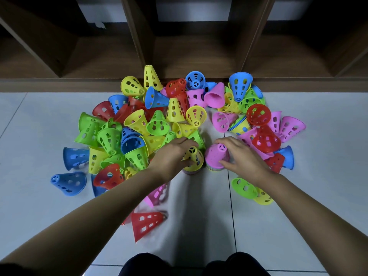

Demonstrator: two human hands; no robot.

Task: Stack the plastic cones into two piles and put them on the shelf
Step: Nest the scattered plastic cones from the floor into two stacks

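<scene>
I look down on a pale grey tiled floor (199, 226) with thin dark grout lines. Beyond it runs a dark brown wooden shelf (59, 84), its upright dividers (135, 36) splitting open bays; a white wall (183, 8) shows behind them.

Loose perforated plastic cones (137, 124) in red, yellow, green, blue, pink, scattered on sides across pale floor before brown shelf (199, 56). Two upright stacks near middle: yellow-topped stack (194, 159) just beside pink-topped stack (216, 156).
</scene>
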